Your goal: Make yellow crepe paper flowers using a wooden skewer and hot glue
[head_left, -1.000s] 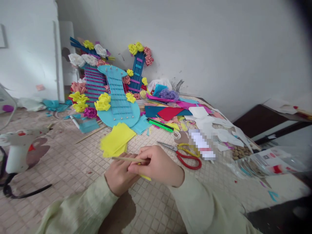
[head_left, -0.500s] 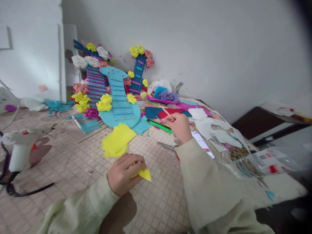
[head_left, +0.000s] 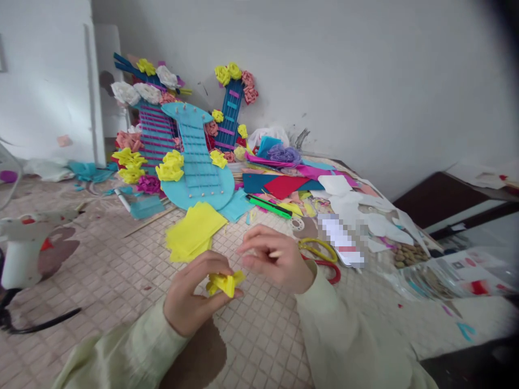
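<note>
My left hand point(head_left: 198, 292) is closed on a partly formed yellow paper flower point(head_left: 227, 283), pinched between thumb and fingers. Just to its right, my right hand point(head_left: 279, 258) has its fingers curled around a thin wooden stick point(head_left: 277, 254); only a short end of it shows. The hands are close but apart. Behind my left hand lies a small stack of yellow paper sheets point(head_left: 194, 229). Scissors with yellow and red handles point(head_left: 320, 248) rest beside my right wrist, their blades hidden by the hand.
A white glue gun point(head_left: 24, 248) stands at the left. Decorated guitar shapes with paper flowers, including a light blue one point(head_left: 198, 156), lean at the back. A green cutter point(head_left: 270, 205), a phone point(head_left: 338, 240) and paper scraps point(head_left: 344, 202) lie to the right.
My right hand has come down and toward my left hand with the wooden stick, uncovering the scissors' handles. The left hand has turned, showing more of the yellow paper flower.
</note>
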`<state>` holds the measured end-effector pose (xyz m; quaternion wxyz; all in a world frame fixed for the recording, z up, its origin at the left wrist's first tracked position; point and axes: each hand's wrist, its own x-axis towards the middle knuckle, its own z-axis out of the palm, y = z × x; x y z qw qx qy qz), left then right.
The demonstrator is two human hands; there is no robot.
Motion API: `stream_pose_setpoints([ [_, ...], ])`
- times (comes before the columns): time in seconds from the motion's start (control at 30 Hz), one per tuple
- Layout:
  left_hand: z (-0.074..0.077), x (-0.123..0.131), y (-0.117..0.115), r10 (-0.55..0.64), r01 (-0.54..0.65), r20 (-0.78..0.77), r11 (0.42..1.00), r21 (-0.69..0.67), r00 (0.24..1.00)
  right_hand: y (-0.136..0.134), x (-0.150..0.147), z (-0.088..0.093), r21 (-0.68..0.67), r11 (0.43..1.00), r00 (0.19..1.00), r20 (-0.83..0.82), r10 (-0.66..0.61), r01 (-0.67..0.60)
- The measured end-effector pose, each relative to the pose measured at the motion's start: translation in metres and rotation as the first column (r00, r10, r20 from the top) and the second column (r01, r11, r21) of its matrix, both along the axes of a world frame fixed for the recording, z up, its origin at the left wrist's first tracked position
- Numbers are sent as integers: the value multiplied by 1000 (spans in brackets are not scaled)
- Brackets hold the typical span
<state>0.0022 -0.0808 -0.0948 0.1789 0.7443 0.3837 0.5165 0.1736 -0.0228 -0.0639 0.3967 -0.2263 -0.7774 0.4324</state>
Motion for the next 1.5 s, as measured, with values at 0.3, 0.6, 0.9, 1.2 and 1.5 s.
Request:
stream_pose_setpoints([
  [0.3, -6, -1, 0, -64, 64, 1, 998, -22, 998, -8, 1, -13, 32, 989, 984, -97, 149, -146],
  [0.6, -11, -2, 0, -142, 151, 67, 976, -155, 988, -8, 3, -16, -17, 977, 975, -66, 213, -214],
  [0.9, -10, 7, -2, -174, 237, 184, 877, -418, 967, -7, 1, -20, -49, 955, 956, 27, 293, -291],
  [1.2, -1, 1, -1, -214, 367, 341, 793, -487, 915, -5, 4, -8, -199, 952, 972, -23, 234, -234],
  [1.5, -4, 5, 0, -33, 520, 644, 624, -584, 764, -6, 6, -8, -384, 905, 979, 18, 205, -183],
])
